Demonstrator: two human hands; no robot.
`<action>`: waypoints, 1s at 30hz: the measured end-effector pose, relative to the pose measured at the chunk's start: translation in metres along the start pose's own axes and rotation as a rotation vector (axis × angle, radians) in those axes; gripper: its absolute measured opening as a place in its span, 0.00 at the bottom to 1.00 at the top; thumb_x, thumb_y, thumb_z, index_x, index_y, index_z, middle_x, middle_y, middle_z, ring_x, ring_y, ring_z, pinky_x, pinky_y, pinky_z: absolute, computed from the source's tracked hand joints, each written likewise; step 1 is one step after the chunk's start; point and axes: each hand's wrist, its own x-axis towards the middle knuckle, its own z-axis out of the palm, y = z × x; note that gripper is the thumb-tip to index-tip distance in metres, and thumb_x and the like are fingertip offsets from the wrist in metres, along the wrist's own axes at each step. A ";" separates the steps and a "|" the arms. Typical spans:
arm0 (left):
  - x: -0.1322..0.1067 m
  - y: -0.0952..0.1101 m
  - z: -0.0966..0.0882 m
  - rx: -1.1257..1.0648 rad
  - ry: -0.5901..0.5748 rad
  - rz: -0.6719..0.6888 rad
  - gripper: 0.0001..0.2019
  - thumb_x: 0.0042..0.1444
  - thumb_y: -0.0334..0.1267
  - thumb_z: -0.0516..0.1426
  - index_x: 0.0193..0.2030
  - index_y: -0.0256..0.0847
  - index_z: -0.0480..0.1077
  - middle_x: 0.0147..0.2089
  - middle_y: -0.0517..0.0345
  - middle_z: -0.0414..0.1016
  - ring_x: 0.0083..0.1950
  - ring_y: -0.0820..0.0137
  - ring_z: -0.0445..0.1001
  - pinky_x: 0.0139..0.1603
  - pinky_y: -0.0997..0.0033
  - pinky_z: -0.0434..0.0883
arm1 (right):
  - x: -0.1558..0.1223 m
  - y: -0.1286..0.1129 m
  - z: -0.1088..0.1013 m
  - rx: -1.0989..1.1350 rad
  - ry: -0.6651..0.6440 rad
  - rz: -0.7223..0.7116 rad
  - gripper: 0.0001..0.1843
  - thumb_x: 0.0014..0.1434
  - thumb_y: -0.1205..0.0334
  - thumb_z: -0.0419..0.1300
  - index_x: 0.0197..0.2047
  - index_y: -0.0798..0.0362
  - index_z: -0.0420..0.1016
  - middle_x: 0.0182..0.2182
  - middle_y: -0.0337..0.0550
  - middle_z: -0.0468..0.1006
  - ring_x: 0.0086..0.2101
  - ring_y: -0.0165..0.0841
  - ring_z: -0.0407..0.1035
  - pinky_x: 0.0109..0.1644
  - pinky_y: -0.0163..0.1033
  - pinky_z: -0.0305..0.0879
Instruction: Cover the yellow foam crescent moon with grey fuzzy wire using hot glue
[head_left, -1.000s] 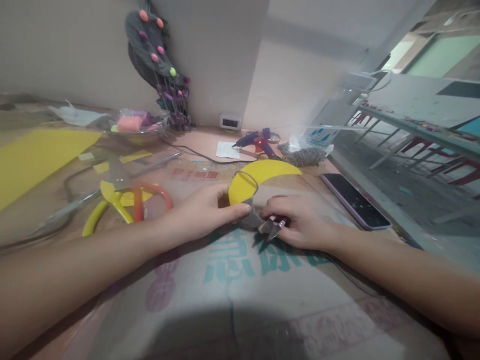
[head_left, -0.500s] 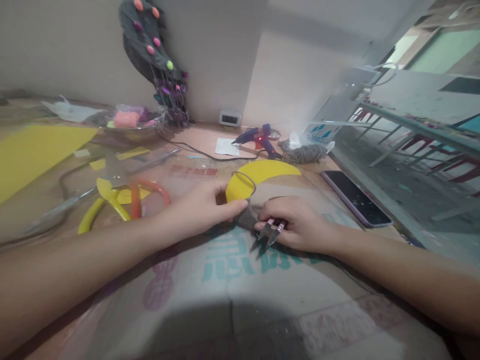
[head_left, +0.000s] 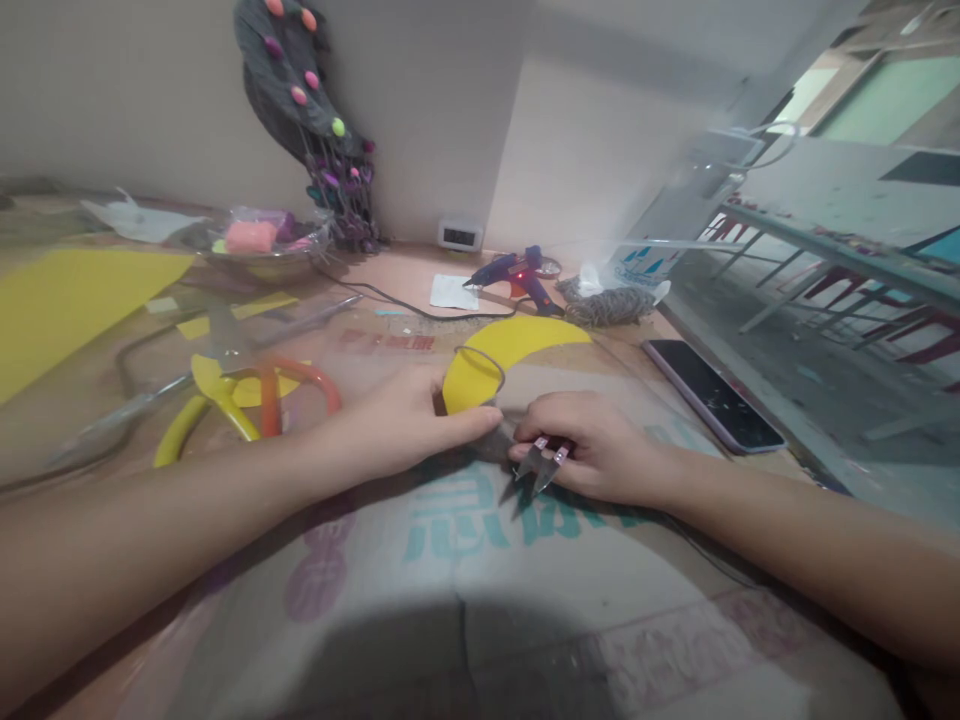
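Observation:
My left hand (head_left: pixel 409 420) pinches the near tip of a yellow crescent of foam (head_left: pixel 501 357), where a thin grey wire loop (head_left: pixel 480 362) arches over it. My right hand (head_left: pixel 600 445) is closed round a small pair of thread snips (head_left: pixel 541 462), whose blades point toward me and lie just right of my left thumb. Both hands rest on a printed cardboard sheet (head_left: pixel 480 560).
A blue glue gun (head_left: pixel 510 275) with its cable, a white paper square (head_left: pixel 452 291) and a bundle of twine (head_left: pixel 604 305) lie behind. A phone (head_left: pixel 711 393) lies at the right. Yellow-and-orange scissors (head_left: pixel 247 395), yellow foam sheets (head_left: pixel 67 305) and a bowl of clay (head_left: pixel 259 240) are at the left.
The yellow crescent has slid a little to the left under my left hand. My right hand with the snips has shifted slightly toward me.

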 end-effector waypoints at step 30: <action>0.001 0.000 -0.002 -0.034 0.008 -0.031 0.12 0.58 0.45 0.55 0.29 0.40 0.67 0.28 0.63 0.68 0.29 0.72 0.67 0.28 0.75 0.63 | 0.001 -0.005 -0.011 0.092 0.117 0.098 0.03 0.58 0.68 0.56 0.35 0.54 0.71 0.29 0.40 0.76 0.26 0.27 0.66 0.30 0.32 0.60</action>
